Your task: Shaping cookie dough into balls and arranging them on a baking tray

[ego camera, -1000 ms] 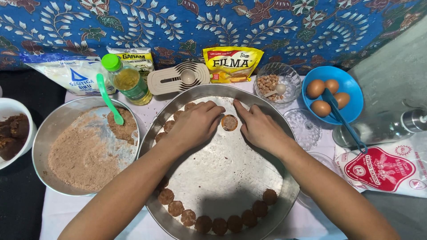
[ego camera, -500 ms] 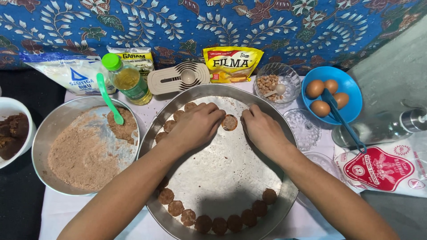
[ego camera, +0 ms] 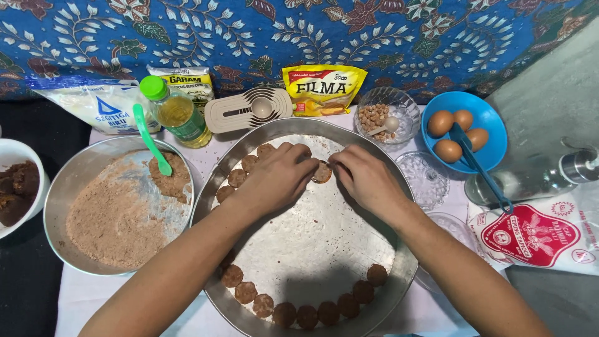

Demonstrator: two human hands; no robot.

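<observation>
1. Disc (ego camera: 322, 172) – small, round, brown, lying flat in the upper middle of the tray (ego camera: 374, 134), no long axis to speak of.
2. It sits between the two hands: left hand (ego camera: 274, 178) touches it from the left, right hand (ego camera: 365, 181) from the right.
3. Left fingers (ego camera: 298, 153) curled together over the disc's left edge; right fingers (ego camera: 340, 161) pinched on its upper right edge. Both hands about equally near – neither clearly nearer.
4. Tray: big round metal one, centre of frame. More discs (ego camera: 240, 178) in an arc along its upper left rim, another row (ego camera: 306, 312) along the lower rim; the middle is bare.
5. Metal bowl (ego camera: 62, 187) at left holds brown crumbly mix plus a green spoon (ego camera: 150, 140).
6. White bowl (ego camera: 19, 156) at far left edge holds dark brown lumps.
7. Blue bowl (ego camera: 496, 134) at upper right holds four eggs (ego camera: 440, 123) and a blue utensil.
8. Glass bowl (ego camera: 405, 106) at upper middle holds small tan pieces.
9. Bottle (ego camera: 178, 115) with green cap and a yellow pouch (ego camera: 323, 90) stand on the worktop along the top.
</observation>
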